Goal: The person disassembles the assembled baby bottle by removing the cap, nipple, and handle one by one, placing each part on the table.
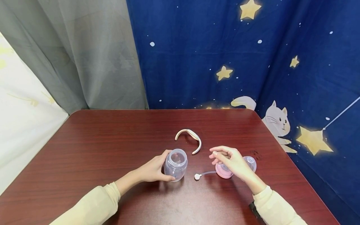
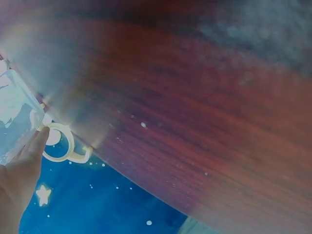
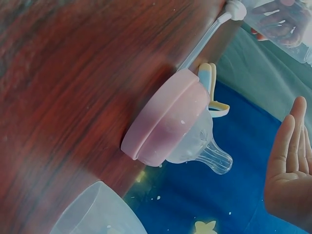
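My left hand (image 1: 152,169) grips a clear, wide-necked baby bottle (image 1: 175,168) from its left side, thumb across the front. The bottle stands on the table with its mouth uncovered. My right hand (image 1: 232,162) hovers over a pink collar (image 1: 224,173) with fingers loosely bent and nothing in them. In the right wrist view, a clear teat (image 3: 195,146) rises from that collar. A thin straw with a white weighted end (image 1: 197,177) runs from it toward the bottle. Right of the collar lies a clear dome cap (image 1: 250,163), partly behind my right wrist.
A cream curved bottle handle (image 1: 193,134) lies behind the bottle on the dark red-brown table (image 1: 112,134). Some black object (image 1: 255,211) shows beside my right sleeve. Grey and star-patterned blue curtains (image 1: 197,56) hang beyond the table's far edge.
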`<state>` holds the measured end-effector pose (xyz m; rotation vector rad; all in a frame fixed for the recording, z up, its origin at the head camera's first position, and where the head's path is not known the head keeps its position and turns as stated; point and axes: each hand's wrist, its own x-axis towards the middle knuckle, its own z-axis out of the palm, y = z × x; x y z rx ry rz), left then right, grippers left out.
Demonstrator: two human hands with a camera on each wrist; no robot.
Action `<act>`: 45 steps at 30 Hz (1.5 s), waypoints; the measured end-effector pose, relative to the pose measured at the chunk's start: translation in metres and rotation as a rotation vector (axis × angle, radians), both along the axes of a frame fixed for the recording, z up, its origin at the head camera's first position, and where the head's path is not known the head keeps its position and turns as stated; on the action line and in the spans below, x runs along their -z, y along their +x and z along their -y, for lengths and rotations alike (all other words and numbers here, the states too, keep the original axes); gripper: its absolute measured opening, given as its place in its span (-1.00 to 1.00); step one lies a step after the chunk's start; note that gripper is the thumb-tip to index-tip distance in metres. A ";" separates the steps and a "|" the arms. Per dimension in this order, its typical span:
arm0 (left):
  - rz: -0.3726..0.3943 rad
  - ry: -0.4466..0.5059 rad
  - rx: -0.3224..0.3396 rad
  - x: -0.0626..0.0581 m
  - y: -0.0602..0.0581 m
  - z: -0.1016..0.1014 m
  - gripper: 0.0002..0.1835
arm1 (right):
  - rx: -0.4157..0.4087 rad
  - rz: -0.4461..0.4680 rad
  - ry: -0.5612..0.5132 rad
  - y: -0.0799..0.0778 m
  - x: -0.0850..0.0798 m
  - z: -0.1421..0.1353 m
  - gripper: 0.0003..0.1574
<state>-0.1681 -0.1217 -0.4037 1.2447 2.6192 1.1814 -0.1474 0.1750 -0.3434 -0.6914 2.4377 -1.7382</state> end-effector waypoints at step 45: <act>0.037 -0.021 -0.031 0.007 -0.005 0.009 -0.08 | -0.014 -0.004 0.030 0.002 0.002 -0.002 -0.73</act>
